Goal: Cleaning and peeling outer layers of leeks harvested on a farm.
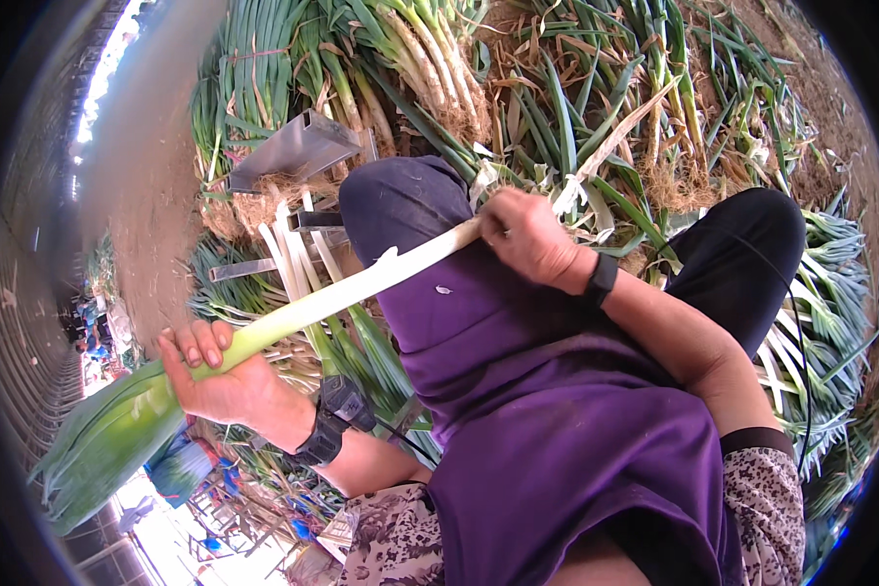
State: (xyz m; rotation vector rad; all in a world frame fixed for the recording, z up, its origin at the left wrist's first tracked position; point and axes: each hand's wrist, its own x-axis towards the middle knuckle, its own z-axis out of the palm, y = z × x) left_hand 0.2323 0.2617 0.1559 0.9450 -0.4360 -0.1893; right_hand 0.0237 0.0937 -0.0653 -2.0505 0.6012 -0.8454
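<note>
A long leek (332, 298) lies slantwise across my lap, its white end up to the right and its green leaves (117, 430) fanning out at the lower left. My left hand (230, 381) is closed around the pale green part, just above the leaves. At the white end, my right hand (532, 234) has its fingers curled in tightly; its fingertips and the leek's tip are hidden. A small flap of loose skin (388, 256) stands up midway along the shaft. Behind my right hand are pale, torn leaf strips (578, 186); whether the hand grips them I cannot tell.
Rooted leek bundles (430, 68) lie ahead, beside loose leaves (576, 117). A metal bracket (298, 151) juts up left of my knee. White stalks (288, 249) rest beside it. More leeks (820, 322) are piled at right. A thin black cable (799, 342) hangs by my right arm.
</note>
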